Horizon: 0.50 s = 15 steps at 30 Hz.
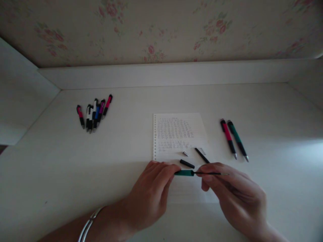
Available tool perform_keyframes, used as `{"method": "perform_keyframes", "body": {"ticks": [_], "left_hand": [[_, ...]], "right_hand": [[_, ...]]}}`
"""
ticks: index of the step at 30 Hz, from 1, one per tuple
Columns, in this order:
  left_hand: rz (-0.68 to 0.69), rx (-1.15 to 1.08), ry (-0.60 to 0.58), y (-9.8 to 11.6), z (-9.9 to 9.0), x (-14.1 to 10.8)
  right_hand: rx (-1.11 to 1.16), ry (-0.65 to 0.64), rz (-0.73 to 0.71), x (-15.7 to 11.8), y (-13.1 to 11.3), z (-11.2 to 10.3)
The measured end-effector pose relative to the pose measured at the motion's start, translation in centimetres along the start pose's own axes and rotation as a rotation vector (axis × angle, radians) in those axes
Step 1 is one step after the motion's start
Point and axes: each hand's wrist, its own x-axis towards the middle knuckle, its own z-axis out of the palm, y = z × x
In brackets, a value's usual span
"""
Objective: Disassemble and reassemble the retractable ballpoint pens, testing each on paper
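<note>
My left hand is closed on a green pen barrel, held level over the lower part of a written sheet of paper. My right hand pinches a thin dark ink refill, whose left end meets the open end of the barrel. Just beyond the fingers lie a black rubber grip, a small silver pen tip and a thin black rod. Beside the rod is a small clear piece, too faint to name.
To the right, a pink pen and a green pen lie side by side. Several pens in pink, white, blue and purple are bunched at the far left. A white ledge runs along the back of the white desk.
</note>
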Motion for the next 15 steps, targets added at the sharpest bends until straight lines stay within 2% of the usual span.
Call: {"method": "perform_keyframes", "body": {"ticks": [4, 15], "left_hand": [[-0.01, -0.001, -0.008, -0.09, 0.06, -0.14], [0.0, 0.014, -0.004, -0.02, -0.11, 0.1]], "right_hand": [[-0.046, -0.015, -0.071, 0.61, -0.48, -0.05], [-0.003, -0.067, -0.055, -0.07, -0.3, -0.18]]}}
